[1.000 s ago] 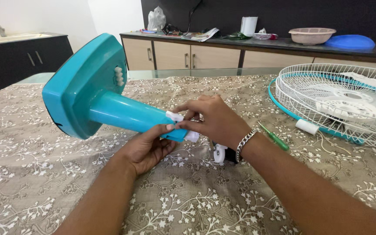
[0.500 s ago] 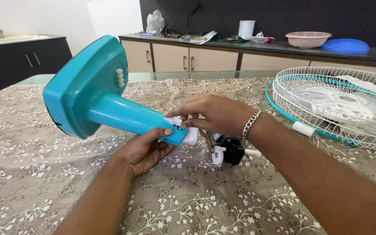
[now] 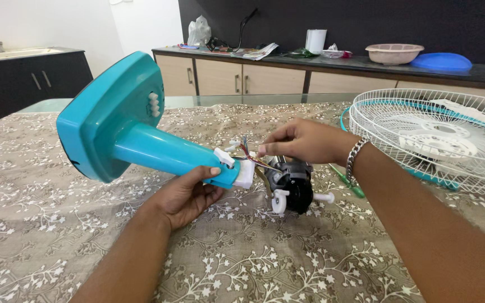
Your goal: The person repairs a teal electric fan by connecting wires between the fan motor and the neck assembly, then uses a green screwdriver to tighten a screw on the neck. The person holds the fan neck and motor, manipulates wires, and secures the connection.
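Observation:
A teal fan stand [image 3: 124, 129] lies tilted on the table, its square base raised at the left and its neck pointing right. My left hand [image 3: 189, 191] grips the neck from below near its white end piece [image 3: 245, 173]. My right hand [image 3: 304, 140] pinches thin coloured wires [image 3: 254, 157] that run out of that end. The wires lead to a black fan motor [image 3: 293, 182] with white knobs lying on the cloth just right of the neck. A metal bracelet sits on my right wrist.
A white wire fan guard [image 3: 439, 140] with a teal rim lies at the right. A green-handled screwdriver [image 3: 348, 182] rests behind the motor. The table has a floral cloth [image 3: 276, 258]. A counter with a pink bowl [image 3: 394, 53] and blue lid stands behind.
My right hand has lifted off the neck's end and pulled back to the right, drawing the wires out. The motor is now uncovered.

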